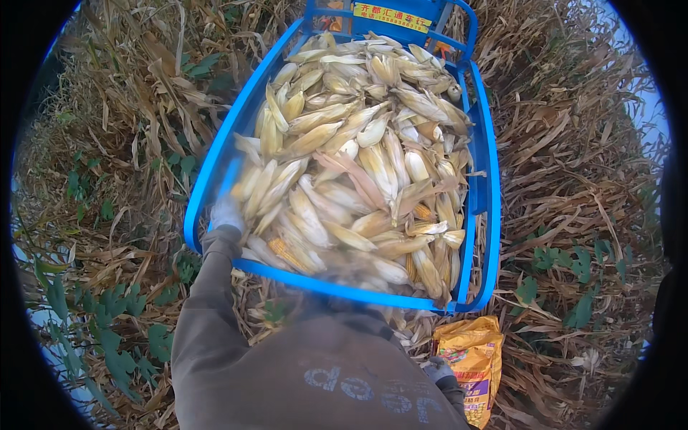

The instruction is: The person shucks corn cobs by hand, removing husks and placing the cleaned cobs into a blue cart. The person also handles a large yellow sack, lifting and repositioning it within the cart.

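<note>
A blue metal cart bed (482,161) lies before me, heaped with ears of corn (344,161), most in dry pale husks. Yellow kernels show on a few, such as a partly bare ear (290,253) near the front rail. My left hand (227,213), in a pale glove and blurred, is inside the front left corner, against the ears. Whether its fingers hold one is unclear. Low at my right side, my right hand (439,370) in a grey glove grips the left edge of a yellow printed bag (473,349). The sleeve hides part of that bag.
A blue rail (344,290) crosses the cart's front, close to my body. The blue headboard (376,29) at the far end bears a yellow sign with writing. Dry corn stalks and leaves (548,161) cover the ground on both sides, with green leafy plants (115,344) among them.
</note>
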The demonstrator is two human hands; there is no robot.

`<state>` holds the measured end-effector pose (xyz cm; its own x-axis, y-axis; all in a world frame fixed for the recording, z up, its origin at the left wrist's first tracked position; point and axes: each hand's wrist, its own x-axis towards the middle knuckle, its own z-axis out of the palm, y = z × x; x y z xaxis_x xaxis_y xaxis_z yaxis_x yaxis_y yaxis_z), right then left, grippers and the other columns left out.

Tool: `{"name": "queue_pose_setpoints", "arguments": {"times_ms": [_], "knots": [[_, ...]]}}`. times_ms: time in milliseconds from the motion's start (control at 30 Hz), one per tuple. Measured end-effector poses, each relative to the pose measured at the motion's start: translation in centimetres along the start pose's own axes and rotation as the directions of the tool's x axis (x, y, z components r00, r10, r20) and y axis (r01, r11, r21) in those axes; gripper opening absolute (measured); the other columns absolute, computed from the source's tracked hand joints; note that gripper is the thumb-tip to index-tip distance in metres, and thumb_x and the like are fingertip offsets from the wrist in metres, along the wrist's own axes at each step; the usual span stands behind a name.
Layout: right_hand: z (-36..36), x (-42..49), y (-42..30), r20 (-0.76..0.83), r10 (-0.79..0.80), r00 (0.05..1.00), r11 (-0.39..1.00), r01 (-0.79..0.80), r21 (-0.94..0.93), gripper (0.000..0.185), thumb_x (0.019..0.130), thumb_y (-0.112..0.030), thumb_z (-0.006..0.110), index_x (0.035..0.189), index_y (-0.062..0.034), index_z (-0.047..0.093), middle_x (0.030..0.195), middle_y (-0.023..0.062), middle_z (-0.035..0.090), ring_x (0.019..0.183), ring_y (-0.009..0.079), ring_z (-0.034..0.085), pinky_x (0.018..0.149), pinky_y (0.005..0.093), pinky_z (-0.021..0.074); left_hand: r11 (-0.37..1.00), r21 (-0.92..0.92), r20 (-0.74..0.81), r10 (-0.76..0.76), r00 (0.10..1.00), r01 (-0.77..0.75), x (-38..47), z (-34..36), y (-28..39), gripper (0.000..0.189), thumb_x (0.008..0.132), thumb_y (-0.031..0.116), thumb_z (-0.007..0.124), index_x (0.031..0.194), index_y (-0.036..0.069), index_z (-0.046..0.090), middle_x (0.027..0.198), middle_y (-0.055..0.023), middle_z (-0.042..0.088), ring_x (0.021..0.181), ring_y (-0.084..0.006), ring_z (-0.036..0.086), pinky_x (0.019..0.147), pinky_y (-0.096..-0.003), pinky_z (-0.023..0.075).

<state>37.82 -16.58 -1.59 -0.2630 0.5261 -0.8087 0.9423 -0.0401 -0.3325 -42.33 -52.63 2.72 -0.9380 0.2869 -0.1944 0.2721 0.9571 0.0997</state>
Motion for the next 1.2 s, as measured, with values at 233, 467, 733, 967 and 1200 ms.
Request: {"name": "queue_pose_setpoints", "arguments": {"times_ms": [233, 467, 733, 967, 1200], "knots": [[3.9, -4.4, 1.9, -0.133, 0.163, 0.978, 0.963, -0.187, -0.192, 0.05, 0.087, -0.037, 0.083, 0.13, -0.0131, 0.075, 0.121, 0.0158, 0.078, 0.112, 0.0277, 0.075, 0.1, 0.0369, 0.0564, 0.987, 0.032, -0.27, 0.161, 0.949, -0.158, 3.5, 5.6, -3.2, 0.061, 0.092, 0.03, 0.076, 0.151, 0.019, 0.061, 0.161, -0.0113, 0.054, 0.152, -0.0358, 0.045, 0.128, -0.0552, 0.032], [6.7, -6.5, -0.3, 0.101, 0.248, 0.963, 0.77, -0.26, 0.583, 0.041, 0.099, -0.042, 0.063, 0.115, -0.0078, 0.079, 0.113, 0.0172, 0.08, 0.1, 0.0348, 0.078, 0.088, 0.0441, 0.0605, 0.905, -0.414, -0.261, -0.017, 0.965, -0.096, 5.7, 2.4, 0.4, 0.048, 0.091, 0.003, 0.069, 0.139, 0.004, 0.071, 0.148, -0.0177, 0.067, 0.14, -0.0352, 0.062, 0.121, -0.0415, 0.0467], [6.1, -0.5, 14.1, -0.016, -0.086, 0.996, 0.987, 0.083, -0.137, 0.021, 0.097, -0.021, 0.06, 0.099, -0.0076, 0.076, 0.094, 0.0133, 0.075, 0.09, 0.0287, 0.073, 0.078, 0.0435, 0.0575, 0.915, -0.402, 0.04, -0.029, 0.999, 0.043, 10.9, -0.3, 8.7, 0.049, 0.1, 0.039, 0.071, 0.134, 0.004, 0.071, 0.14, -0.0244, 0.069, 0.132, -0.0412, 0.064, 0.112, -0.0444, 0.0504], [13.0, -0.5, 11.3, -0.014, -0.185, 0.983, 0.982, 0.185, 0.022, 0.025, 0.101, -0.029, 0.061, 0.104, -0.0088, 0.075, 0.108, 0.0138, 0.077, 0.101, 0.034, 0.074, 0.088, 0.0459, 0.0585, 0.917, -0.229, -0.339, 0.238, 0.91, -0.325, 8.5, 0.9, 18.3, 0.08, 0.093, 0.045, 0.079, 0.16, 0.008, 0.053, 0.164, -0.0266, 0.049, 0.155, -0.0438, 0.042, 0.128, -0.0522, 0.0327], [16.1, 0.9, 11.2, 0.042, -0.379, 0.925, 0.903, 0.379, -0.2, 0.039, 0.1, -0.037, 0.069, 0.12, -0.0051, 0.079, 0.115, 0.0131, 0.081, 0.106, 0.0277, 0.078, 0.094, 0.038, 0.0604, 0.405, -0.218, -0.519, 0.723, 0.457, -0.888, -1.7, 0.2, 33.2, 0.062, 0.094, 0.017, 0.073, 0.153, 0.01, 0.058, 0.161, -0.0205, 0.053, 0.148, -0.0427, 0.049, 0.123, -0.0547, 0.0379]]}}
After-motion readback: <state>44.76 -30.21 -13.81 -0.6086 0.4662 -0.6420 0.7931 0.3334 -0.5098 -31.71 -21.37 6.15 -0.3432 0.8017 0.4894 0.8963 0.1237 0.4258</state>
